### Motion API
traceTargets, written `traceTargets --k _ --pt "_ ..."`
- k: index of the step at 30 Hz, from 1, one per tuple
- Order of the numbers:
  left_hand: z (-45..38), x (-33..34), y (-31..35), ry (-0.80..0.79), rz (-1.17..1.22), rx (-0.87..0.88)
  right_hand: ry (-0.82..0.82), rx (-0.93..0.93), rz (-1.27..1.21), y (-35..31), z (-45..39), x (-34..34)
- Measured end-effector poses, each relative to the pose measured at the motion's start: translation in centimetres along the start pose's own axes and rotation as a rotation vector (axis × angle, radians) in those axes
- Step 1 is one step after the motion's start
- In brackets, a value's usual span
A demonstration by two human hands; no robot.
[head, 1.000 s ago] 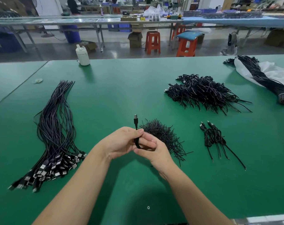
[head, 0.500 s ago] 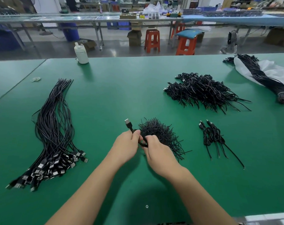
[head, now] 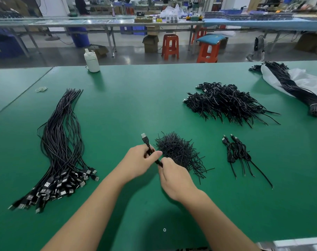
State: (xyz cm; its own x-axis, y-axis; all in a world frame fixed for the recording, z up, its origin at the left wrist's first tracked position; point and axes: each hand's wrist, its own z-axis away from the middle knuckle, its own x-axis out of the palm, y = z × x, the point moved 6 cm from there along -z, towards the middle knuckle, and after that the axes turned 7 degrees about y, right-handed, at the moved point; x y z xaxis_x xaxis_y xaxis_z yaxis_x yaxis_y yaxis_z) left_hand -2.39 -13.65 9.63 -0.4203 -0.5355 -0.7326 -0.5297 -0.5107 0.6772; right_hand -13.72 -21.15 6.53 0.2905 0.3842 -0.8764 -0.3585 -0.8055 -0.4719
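We've got the cable [head: 146, 141] low in the middle of the bench [head: 136, 105], held in both grips. Left grip [head: 137, 163] is curled round it just under the plug, and right grip [head: 174, 176] pinches the lower end. Its long axis runs 11 to 5 o'clock, with the silver USB plug pointing at 11. It's thin and black. The bench is green matting, ties [head: 177, 151] at 2 o'clock of the grips, a bundle [head: 59, 151] at 9. Factory floor behind, orange stools [head: 170, 46] at 12.
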Motion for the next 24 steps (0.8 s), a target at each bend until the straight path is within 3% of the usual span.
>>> traceTargets --k 5,9,16,24 --pt "-0.8 0.0 -0.4 0.001 -0.097 -0.005 -0.145 0.071 -0.265 -0.4 -0.5 0.8" --pt "-1.3 0.0 -0.4 0.005 -0.118 -0.012 -0.165 0.14 -0.451 -0.8 -0.9 1.0" --pt "-2.0 1.3 0.1 -0.025 -0.121 0.023 -0.074 0.118 -0.312 -0.1 -1.6 0.7" --pt "-2.5 3.2 0.6 -0.045 0.024 0.0 -0.054 0.201 -0.368 2.6 -2.0 0.3"
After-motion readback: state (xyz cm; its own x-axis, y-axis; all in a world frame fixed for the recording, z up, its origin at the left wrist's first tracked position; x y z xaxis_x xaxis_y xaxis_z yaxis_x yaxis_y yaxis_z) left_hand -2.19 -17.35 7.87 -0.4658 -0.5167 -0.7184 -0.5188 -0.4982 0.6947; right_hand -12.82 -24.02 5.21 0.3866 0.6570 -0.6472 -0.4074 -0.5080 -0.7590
